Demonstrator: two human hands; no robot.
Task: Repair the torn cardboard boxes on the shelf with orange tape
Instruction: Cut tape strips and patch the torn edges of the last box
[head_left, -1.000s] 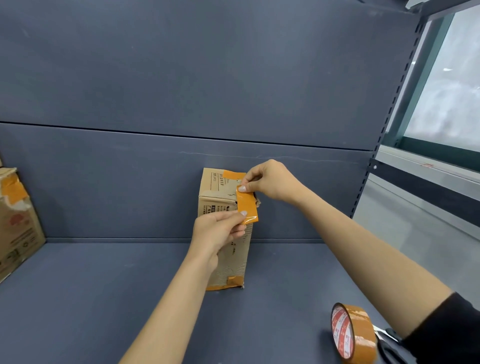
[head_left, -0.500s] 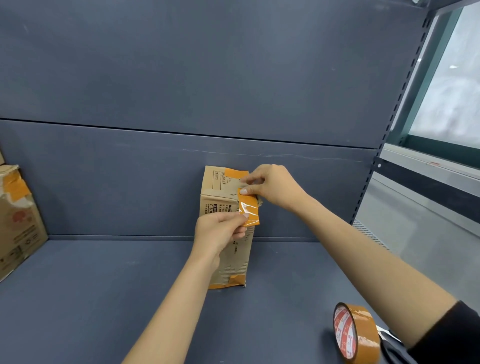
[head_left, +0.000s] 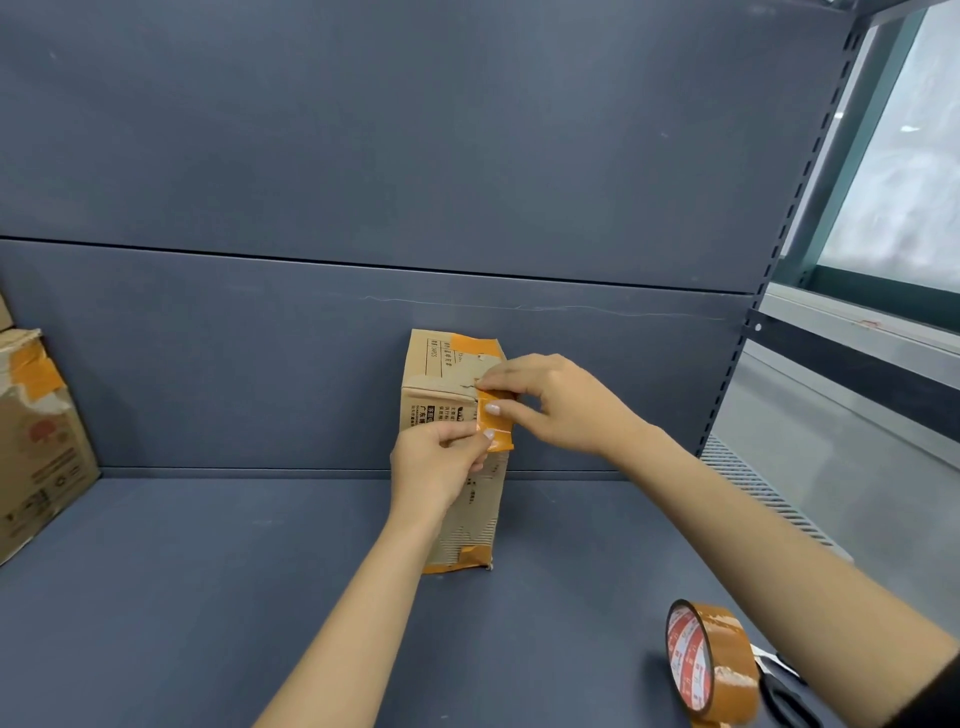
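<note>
The grey shelf (head_left: 208, 597) carries a taped box (head_left: 36, 441) cut off at the left edge. The torn box (head_left: 447, 374) stands against the back panel. Right hand (head_left: 561, 405) and left hand (head_left: 436, 467) pinch an orange tape strip (head_left: 500, 431) at its upper corner, hiding the tear's end. The tape roll (head_left: 711, 665) stands upright near the front right; the scissors (head_left: 784, 691) behind it are mostly hidden.

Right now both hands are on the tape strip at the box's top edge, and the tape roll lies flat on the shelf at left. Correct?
Not quite. The tape roll stands on edge at the right, as the head view shows. Both the left hand and right hand do hold the tape strip at the box.
</note>
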